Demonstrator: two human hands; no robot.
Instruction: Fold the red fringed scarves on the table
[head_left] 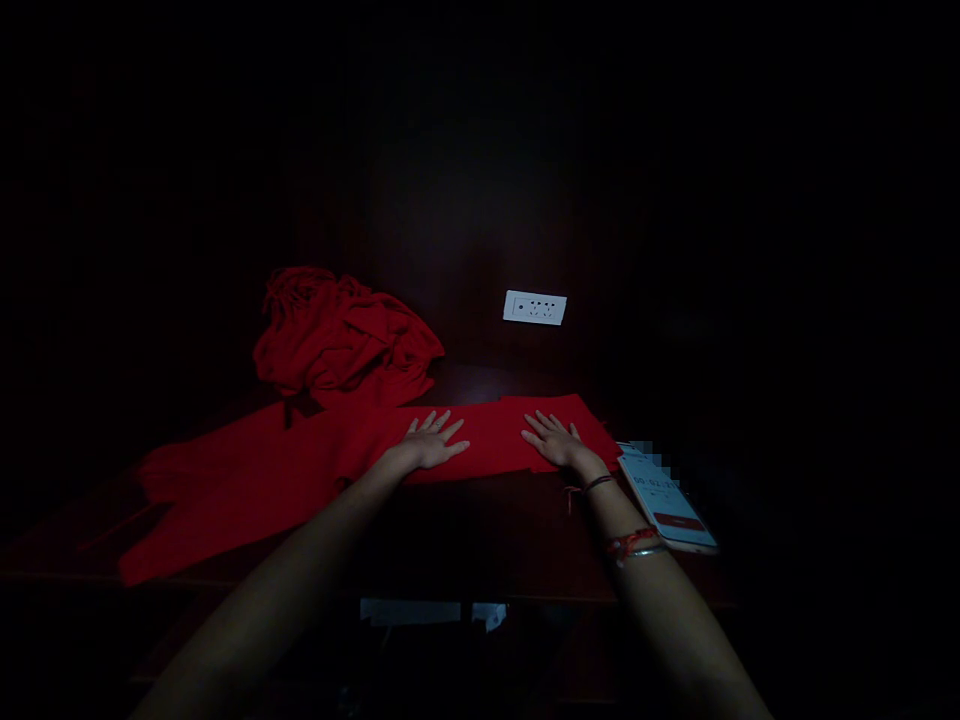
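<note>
A red cloth (255, 470) lies spread flat across a dark table (480, 540). My left hand (431, 440) rests palm down on it with fingers spread, open. My right hand (553, 440) lies flat on the cloth's right end, fingers apart, open. The right wrist wears a dark band and red and silver bracelets. A crumpled heap of red fabric (341, 335) sits behind the flat cloth at the left.
A lit phone (666, 497) lies on the table just right of my right wrist. A white wall socket (534, 308) is on the dark wall behind. Something white (409, 611) shows below the table's front edge. The surroundings are very dark.
</note>
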